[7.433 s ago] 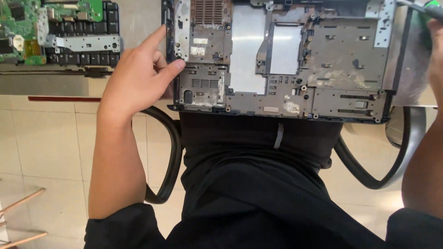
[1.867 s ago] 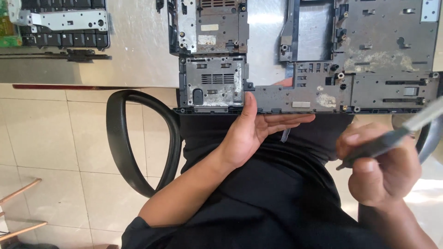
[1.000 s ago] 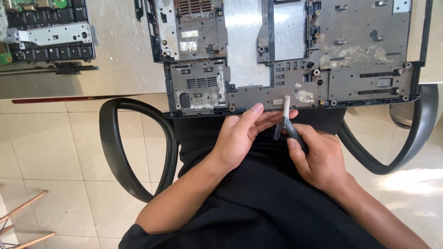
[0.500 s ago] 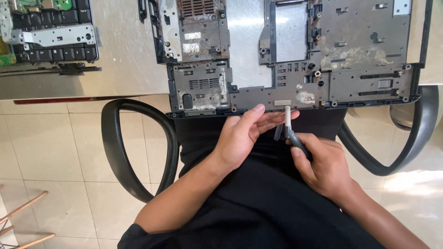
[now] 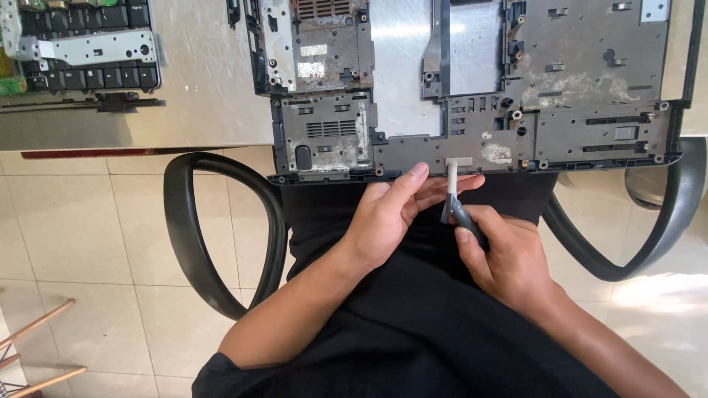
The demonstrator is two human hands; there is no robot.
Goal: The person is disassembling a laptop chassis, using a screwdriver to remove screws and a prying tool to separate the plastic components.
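A small brush [image 5: 451, 193] with a pale handle and dark bristles is being held in the right hand [image 5: 509, 258], its fingers being curled tight around a dark grip at the brush's lower end; the pale end is being pointed up at the near edge of a dismantled grey laptop chassis [image 5: 472, 96], which is lying on a pale table [image 5: 199, 74] and overhanging the lap. The left hand [image 5: 398, 217] is being kept open just beside the brush, fingers extended and pressed together, their tips touching or nearly touching the handle. A detached keyboard assembly [image 5: 81, 44] is being left well apart at the table's far left; black chair armrests [image 5: 221, 228] are curving on either side. The overhanging chassis could be tipped off the edge if pushed hard; loosened dust could be dropped onto the dark clothing [image 5: 413, 332].
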